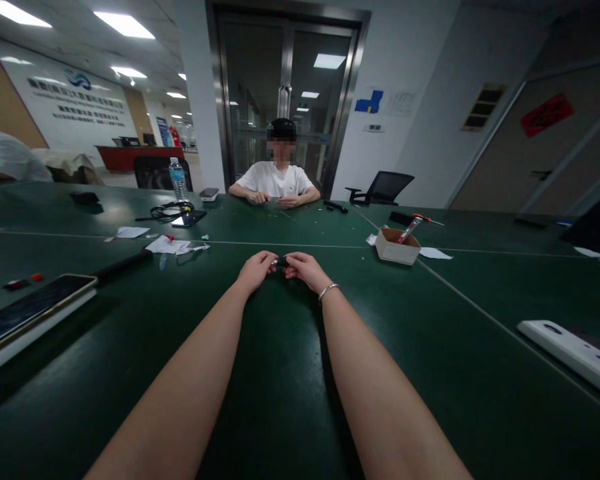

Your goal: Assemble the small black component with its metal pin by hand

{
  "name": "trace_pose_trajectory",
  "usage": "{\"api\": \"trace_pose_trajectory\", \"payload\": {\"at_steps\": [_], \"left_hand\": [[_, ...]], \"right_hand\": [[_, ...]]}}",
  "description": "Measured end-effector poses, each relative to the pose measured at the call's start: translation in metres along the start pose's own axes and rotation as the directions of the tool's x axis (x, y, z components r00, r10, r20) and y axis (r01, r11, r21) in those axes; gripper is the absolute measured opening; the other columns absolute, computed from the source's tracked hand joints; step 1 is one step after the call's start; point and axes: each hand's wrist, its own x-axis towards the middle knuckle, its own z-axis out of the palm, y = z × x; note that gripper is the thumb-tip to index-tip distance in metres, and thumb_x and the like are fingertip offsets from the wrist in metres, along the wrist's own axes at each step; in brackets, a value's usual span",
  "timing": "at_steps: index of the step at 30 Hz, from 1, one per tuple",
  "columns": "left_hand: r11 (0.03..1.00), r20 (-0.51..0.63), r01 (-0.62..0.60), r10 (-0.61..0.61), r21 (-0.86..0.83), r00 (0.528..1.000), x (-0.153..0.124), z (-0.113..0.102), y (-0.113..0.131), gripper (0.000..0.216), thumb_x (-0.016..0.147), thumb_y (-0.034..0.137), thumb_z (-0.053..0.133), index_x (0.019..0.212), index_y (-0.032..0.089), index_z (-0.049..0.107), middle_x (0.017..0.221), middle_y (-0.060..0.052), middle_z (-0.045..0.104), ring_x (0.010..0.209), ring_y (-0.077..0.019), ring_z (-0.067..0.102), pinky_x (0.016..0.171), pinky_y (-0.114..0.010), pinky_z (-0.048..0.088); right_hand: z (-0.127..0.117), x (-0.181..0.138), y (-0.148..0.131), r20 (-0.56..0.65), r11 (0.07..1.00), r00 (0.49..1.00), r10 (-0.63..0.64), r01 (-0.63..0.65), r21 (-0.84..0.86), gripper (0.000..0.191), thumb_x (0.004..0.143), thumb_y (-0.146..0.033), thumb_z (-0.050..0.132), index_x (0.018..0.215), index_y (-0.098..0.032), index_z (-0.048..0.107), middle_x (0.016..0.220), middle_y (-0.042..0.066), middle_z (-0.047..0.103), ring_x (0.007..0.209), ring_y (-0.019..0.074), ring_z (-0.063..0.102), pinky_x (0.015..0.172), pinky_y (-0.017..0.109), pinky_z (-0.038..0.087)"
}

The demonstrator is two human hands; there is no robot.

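Observation:
Stretched out over the green table (280, 373), my two hands meet at a small black object (281, 262). My left hand (257, 270) pinches its left end, where a bit of shiny metal shows. On the other end the fingers of my right hand (305, 269) are closed; a silver bracelet (329, 292) circles that wrist. The object is too small and partly covered by fingers, so its exact kind cannot be made out.
Crumpled white paper (170, 245) lies to the left, with a phone (189, 218) and a water bottle (178, 180) beyond. A small box (398, 248) holding a tool stands right. White devices flank both sides. Across the table sits a person (277, 180) in a white shirt.

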Motion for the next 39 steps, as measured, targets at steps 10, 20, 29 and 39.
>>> {"api": "trace_pose_trajectory", "payload": {"at_steps": [10,20,29,39], "left_hand": [[0.997,-0.014,0.071,-0.072,-0.037,0.997,-0.001,-0.001,0.007,0.041,0.089,0.042,0.040,0.101,0.014,0.066,0.071,-0.004,0.064,0.064,-0.0140,0.056,0.061,-0.026,0.043],[0.997,-0.033,0.048,-0.046,0.065,0.998,0.001,-0.002,0.001,0.036,0.085,0.043,0.047,0.104,0.020,0.067,0.075,-0.002,0.065,0.065,-0.0142,0.056,0.061,-0.026,0.041],[0.998,-0.020,0.002,-0.001,0.063,1.000,0.001,-0.001,-0.003,0.034,0.086,0.040,0.046,0.107,0.021,0.065,0.081,-0.003,0.066,0.072,-0.0151,0.058,0.068,-0.027,0.044],[0.997,-0.055,0.007,-0.003,0.073,0.999,0.003,0.000,-0.004,0.031,0.085,0.034,0.047,0.106,0.022,0.066,0.085,-0.003,0.068,0.077,-0.0156,0.061,0.068,-0.026,0.045]], "right_hand": [[0.000,0.000,0.002,-0.015,1.000,1.000,-0.004,0.004,-0.028,0.004,0.087,-0.011,0.060,0.091,-0.012,0.061,0.056,0.001,0.062,0.050,0.0095,0.061,0.051,0.019,0.055],[-0.003,0.004,0.006,-0.012,1.000,1.000,-0.002,0.002,0.003,0.006,0.087,-0.011,0.060,0.093,-0.011,0.062,0.059,0.002,0.063,0.051,0.0098,0.062,0.053,0.020,0.056],[0.001,-0.001,0.000,-0.033,1.000,0.999,-0.006,0.005,-0.018,0.005,0.088,-0.009,0.057,0.088,-0.011,0.062,0.055,0.001,0.062,0.048,0.0088,0.060,0.050,0.018,0.055],[0.001,-0.002,-0.001,-0.044,1.000,0.999,0.006,-0.007,-0.028,0.003,0.088,-0.011,0.059,0.090,-0.011,0.060,0.055,0.001,0.063,0.048,0.0086,0.061,0.050,0.018,0.055]]}}
